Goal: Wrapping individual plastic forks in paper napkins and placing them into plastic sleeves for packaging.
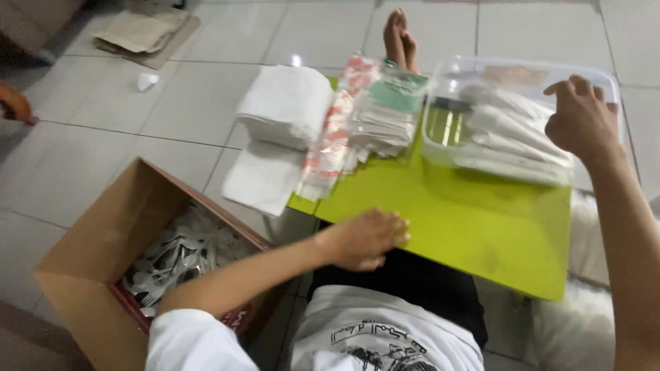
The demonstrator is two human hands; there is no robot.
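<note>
Nearest to us, our left hand (368,237) rests palm down on the near edge of the green bench (467,220), fingers loosely together, gripping nothing. Our right hand (581,120) hovers half curled over the clear plastic tub (440,82) at the bench's far right corner, touching the white wrapped packets (509,134) inside; we cannot tell whether it grips one. Left of the tub lie a stack of sachets (385,113) and folded white napkins (285,103). On the floor at our left stands a cardboard box (89,254) of wrapped plastic cutlery (175,257).
</note>
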